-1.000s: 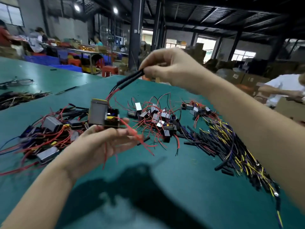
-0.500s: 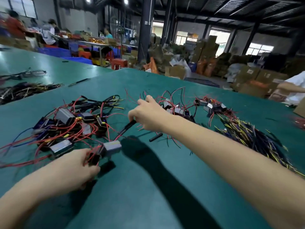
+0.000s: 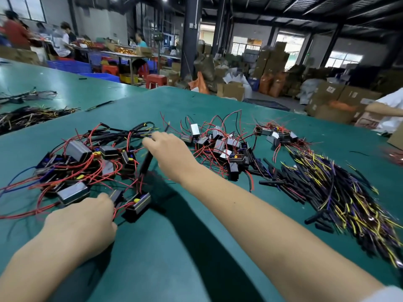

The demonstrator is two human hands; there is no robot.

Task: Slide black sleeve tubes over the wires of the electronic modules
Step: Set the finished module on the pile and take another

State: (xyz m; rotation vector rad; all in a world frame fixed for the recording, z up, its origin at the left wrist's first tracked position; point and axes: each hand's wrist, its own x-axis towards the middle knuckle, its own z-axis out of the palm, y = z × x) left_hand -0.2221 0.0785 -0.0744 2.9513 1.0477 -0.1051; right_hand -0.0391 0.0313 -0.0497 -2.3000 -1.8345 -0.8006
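Both hands have come down from 1 s ago: then the module was being held up at chest level w/ the sleeve pinched above it; now all of it is lying at desk level. Left hand [image 3: 80, 216] is resting curled beside the sleeved module [image 3: 139, 203], fingers turned under and away from view, so cannot tell if they are gripping its red leads or only touching. Right hand [image 3: 172, 155] is reaching over the black sleeve tube [image 3: 146, 162], which is running from the module's wires up under the palm; fingers [image 3: 150, 139] are pointing into the left heap, grip hidden — cannot tell. Judgement: finished unit is being laid alongside the done pile [image 3: 72, 162], likely to keep sleeved units apart from the rest.

Around: unsleeved modules [image 3: 220, 144] are sitting centre w/ bare red wires; loose sleeve tubes [image 3: 274, 182] just right of them; a yellow/purple wire bundle [image 3: 340, 188] is spreading further right. Green desk [image 3: 174, 247] is carrying everything. Tangled red leads are crossing the near module and could snag on lift. Other workers are sitting well apart at the back.
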